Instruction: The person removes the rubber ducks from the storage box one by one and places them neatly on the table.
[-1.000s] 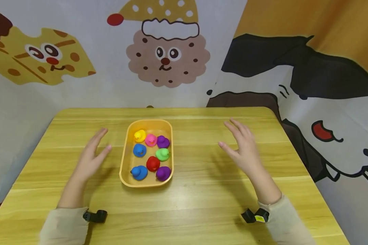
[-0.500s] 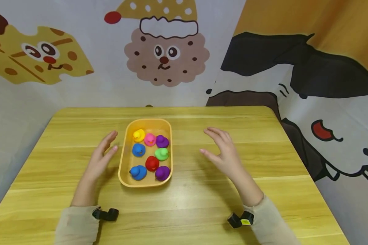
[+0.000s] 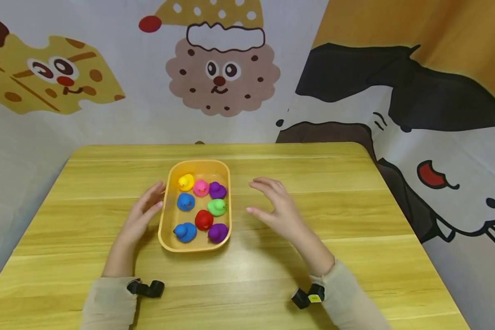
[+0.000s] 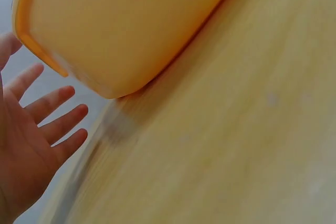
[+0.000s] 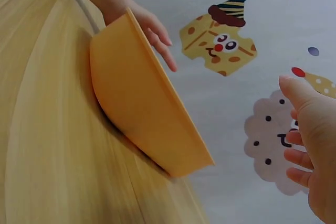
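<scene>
Squarely between your two hands sits the tub, a yellow-orange plastic one, flat on the wooden table at about eleven o'clock from where you sit. Take the tub as a dial, twelve at the table's far edge, and your left hand is at nine, fingers spread and holding nothing, tips right by the rim; whether they touch it, you cannot tell from these views. Your right hand hovers at three, clear of the side wall, thumb apart and fingers loosely bent, also holding nothing.

Inside the tub rest eight small toy ducks: yellow at eleven, pink just past twelve, purple at two, green at three, red inside five, a second purple nearer that corner, blue at seven and another blue at nine.

The tub looks light, smooth and fairly stiff, unlikely to break, though its thin walls may give slightly if you squeeze. Your best hold is probably the long sides, just under the lip at nine and three, kept level, since the loose ducks could slide.
</scene>
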Tool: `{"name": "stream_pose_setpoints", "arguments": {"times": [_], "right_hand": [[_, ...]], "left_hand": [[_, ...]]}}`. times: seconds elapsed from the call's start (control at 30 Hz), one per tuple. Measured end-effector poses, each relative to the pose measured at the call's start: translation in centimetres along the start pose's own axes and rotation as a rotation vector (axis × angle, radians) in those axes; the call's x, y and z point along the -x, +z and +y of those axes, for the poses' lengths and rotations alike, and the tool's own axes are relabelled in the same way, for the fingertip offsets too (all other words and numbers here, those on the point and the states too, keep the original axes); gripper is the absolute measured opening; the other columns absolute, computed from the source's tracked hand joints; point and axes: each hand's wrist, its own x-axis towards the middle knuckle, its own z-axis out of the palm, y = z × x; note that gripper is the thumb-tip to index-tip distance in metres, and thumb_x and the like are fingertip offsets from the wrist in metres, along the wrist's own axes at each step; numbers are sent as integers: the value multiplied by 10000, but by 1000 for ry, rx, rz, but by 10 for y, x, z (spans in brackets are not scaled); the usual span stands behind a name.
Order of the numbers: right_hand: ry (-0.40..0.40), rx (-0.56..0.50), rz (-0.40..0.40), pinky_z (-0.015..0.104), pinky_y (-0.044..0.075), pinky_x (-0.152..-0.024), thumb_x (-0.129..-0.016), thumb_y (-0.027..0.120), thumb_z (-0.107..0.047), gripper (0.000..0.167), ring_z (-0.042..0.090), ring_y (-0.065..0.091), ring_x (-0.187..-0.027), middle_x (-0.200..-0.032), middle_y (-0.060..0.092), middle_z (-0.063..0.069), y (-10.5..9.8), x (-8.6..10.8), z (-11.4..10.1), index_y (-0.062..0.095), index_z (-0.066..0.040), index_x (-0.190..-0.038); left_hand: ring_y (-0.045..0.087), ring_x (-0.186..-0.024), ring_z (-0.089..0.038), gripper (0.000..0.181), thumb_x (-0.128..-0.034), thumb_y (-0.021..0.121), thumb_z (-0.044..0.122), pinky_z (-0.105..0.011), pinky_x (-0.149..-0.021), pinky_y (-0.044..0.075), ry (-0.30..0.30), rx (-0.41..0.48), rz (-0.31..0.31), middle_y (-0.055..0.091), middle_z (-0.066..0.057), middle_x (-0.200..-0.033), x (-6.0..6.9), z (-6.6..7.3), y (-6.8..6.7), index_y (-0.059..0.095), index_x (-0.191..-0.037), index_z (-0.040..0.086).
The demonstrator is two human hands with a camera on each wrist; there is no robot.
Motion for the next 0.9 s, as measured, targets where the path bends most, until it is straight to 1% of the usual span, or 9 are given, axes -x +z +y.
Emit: {"name": "stream_pose_setpoints", "arguments": {"times": [0.03,0.13,0.37,0.5,0.6,0.67,0.8,0.9], "right_hand": [[-2,-8,-8,455,346,-1036,-816,764,-278,594,233,410,-1270,-1365,498,98,2,-1,-1,545,-81,-1332],[-16,-30,-33,446,355,-1033,-819,765,-266,580,230,422,-1259,-1351,507,113,9,-4,-3,550,-85,-1326],[-44,-60,-113,401,375,-1022,-818,762,-318,569,181,440,-1238,-1332,525,74,24,-13,-8,571,-103,-1309],[-68,-83,-155,379,380,-1017,-798,789,-278,549,170,451,-1219,-1301,548,66,34,-19,-8,595,-104,-1282],[-69,-88,-189,368,376,-1019,-788,800,-267,550,174,455,-1215,-1294,556,58,41,-23,-9,602,-111,-1276],[-70,-85,-216,359,374,-1020,-787,797,-295,558,172,458,-1212,-1293,561,44,45,-25,-10,602,-108,-1276],[-95,-101,-261,338,378,-1012,-792,792,-308,547,181,472,-1189,-1272,578,42,52,-30,-12,615,-70,-1252],[-109,-108,-285,312,390,-989,-794,795,-286,507,173,483,-1156,-1240,595,41,58,-34,-11,638,-57,-1218]], "left_hand": [[461,-1211,-67,500,-992,470,15,-151,-949,377,-4,5,-3,355,-312,-1429,0,-1,0,311,-1462,-45],[467,-1193,-44,496,-992,476,23,-150,-941,383,-17,5,-10,358,-317,-1423,1,-4,-1,329,-1464,-25],[492,-1174,-62,487,-986,499,37,-165,-918,412,-48,11,3,401,-302,-1402,3,-7,-2,368,-1453,-8],[490,-1172,-76,479,-980,505,33,-169,-913,413,-58,4,-5,423,-296,-1382,4,-9,-3,386,-1442,-13],[484,-1178,-76,480,-973,509,22,-168,-921,402,-54,-1,-13,423,-305,-1376,3,-11,-3,394,-1437,-12],[481,-1183,-71,487,-965,514,8,-168,-934,391,-47,0,-18,419,-314,-1377,3,-12,-4,394,-1436,-13],[474,-1194,-65,501,-952,521,-14,-167,-955,371,-41,10,-30,410,-325,-1379,4,-13,-5,391,-1436,-19],[470,-1198,-59,505,-952,526,-10,-167,-958,367,-49,11,-35,411,-314,-1386,4,-13,-6,390,-1438,-13]]}}
